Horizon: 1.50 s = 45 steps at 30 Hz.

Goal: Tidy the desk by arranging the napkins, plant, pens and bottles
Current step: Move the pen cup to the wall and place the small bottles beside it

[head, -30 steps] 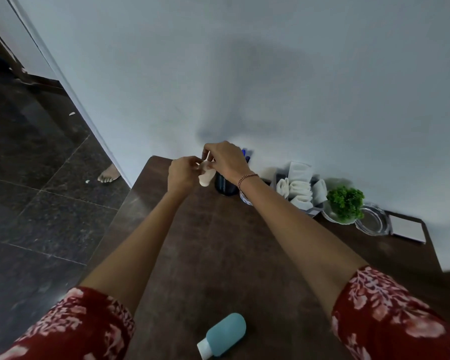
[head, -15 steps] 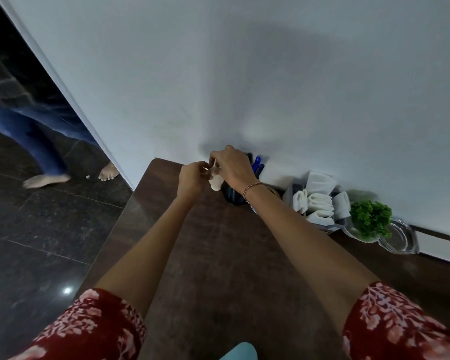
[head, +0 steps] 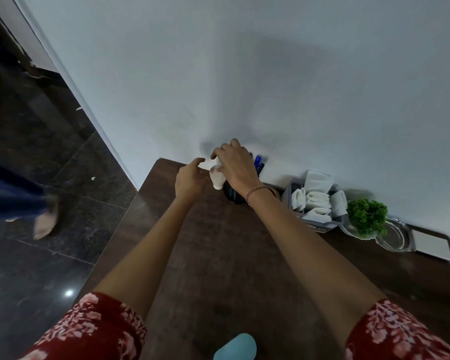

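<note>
- The right hand (head: 234, 166) curls its fingers over the top of a small white bottle (head: 218, 179). It holds the bottle upright at twelve o'clock on the tabletop (head: 218, 255), touching the nine o'clock side of the dark pen cup (head: 233, 197), probably to stand it by the pens (head: 257, 162).
- The left hand (head: 190, 178) waits at the bottle's nine o'clock, fingers loosely curled and holding nothing, seemingly ready to steady it.
- Napkins (head: 313, 201) and plant (head: 366, 216) line the wall (head: 296, 74) toward two o'clock.
- A teal bottle (head: 235, 345) lies at six o'clock, not yet put away.
</note>
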Each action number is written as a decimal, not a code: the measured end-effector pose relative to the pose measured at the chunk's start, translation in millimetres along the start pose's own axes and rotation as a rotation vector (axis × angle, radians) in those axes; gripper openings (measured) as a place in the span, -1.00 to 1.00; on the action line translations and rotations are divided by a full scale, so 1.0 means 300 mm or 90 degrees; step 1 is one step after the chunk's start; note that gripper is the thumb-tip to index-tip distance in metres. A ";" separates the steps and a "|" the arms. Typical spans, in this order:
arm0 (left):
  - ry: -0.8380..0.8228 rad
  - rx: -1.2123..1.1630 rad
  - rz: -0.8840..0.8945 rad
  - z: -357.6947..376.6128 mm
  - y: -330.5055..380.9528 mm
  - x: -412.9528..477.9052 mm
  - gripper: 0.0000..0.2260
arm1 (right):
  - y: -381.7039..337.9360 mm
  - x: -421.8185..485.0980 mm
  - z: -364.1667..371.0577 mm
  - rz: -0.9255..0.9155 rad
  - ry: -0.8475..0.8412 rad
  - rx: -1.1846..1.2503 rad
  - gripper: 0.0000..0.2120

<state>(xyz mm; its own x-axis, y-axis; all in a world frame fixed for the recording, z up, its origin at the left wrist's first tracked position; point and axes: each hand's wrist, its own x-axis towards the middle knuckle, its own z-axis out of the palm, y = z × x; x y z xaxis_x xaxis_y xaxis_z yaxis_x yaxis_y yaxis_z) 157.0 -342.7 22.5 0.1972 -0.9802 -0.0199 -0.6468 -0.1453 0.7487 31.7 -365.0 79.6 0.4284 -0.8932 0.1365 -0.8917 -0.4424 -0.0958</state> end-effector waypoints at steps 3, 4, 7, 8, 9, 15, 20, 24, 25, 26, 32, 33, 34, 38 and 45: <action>0.011 0.008 -0.003 -0.024 0.012 -0.056 -0.55 | -0.010 -0.056 -0.031 0.016 0.032 0.029 -0.73; 0.017 0.014 -0.002 -0.031 0.016 -0.077 -0.54 | -0.014 -0.079 -0.040 0.019 0.041 0.038 -0.73; 0.035 0.021 -0.012 -0.039 0.024 -0.148 -0.56 | -0.030 -0.163 -0.066 0.034 0.071 0.074 -0.75; 0.037 0.023 -0.019 -0.042 0.028 -0.178 -0.57 | -0.037 -0.197 -0.072 0.041 0.085 0.087 -0.76; 0.039 0.026 -0.026 -0.043 0.032 -0.208 -0.57 | -0.046 -0.232 -0.077 0.049 0.097 0.103 -0.77; 0.050 0.053 -0.058 -0.049 0.034 -0.423 -0.56 | -0.089 -0.450 -0.054 0.100 0.099 0.165 -0.76; 0.038 0.072 -0.077 -0.030 0.023 -0.629 -0.61 | -0.110 -0.648 -0.034 0.147 0.070 0.234 -0.81; 0.007 0.093 -0.091 0.011 0.004 -0.779 -0.65 | -0.123 -0.801 -0.001 0.194 0.038 0.295 -0.83; -0.006 0.099 -0.090 0.022 -0.004 -0.812 -0.67 | -0.126 -0.834 0.013 0.211 0.034 0.313 -0.84; -0.024 0.105 -0.092 0.034 -0.010 -0.848 -0.69 | -0.130 -0.872 0.024 0.231 0.031 0.332 -0.84; -0.116 0.172 -0.126 0.085 -0.055 -1.025 -0.75 | -0.173 -1.074 0.123 0.388 -0.015 0.475 -0.86; -0.126 0.182 -0.128 0.090 -0.063 -1.046 -0.77 | -0.181 -1.107 0.142 0.416 -0.026 0.492 -0.85; -0.133 0.189 -0.131 0.095 -0.071 -1.066 -0.78 | -0.189 -1.140 0.161 0.446 -0.038 0.512 -0.83; -0.155 0.197 -0.133 0.097 -0.086 -1.119 -0.71 | -0.238 -1.256 0.219 0.558 -0.081 0.619 -0.78; -0.186 0.241 -0.136 0.094 -0.106 -1.177 -0.70 | -0.326 -1.357 0.278 0.670 -0.169 0.803 -0.66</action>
<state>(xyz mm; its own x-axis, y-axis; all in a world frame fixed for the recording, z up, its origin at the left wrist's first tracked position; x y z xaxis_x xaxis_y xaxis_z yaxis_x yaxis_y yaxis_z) 87.3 4.2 -13.0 0.1754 -0.9122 -0.3704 -0.8459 -0.3321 0.4173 -43.3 35.3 -48.8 -0.1149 -0.7527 -0.6483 -0.1746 0.6578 -0.7327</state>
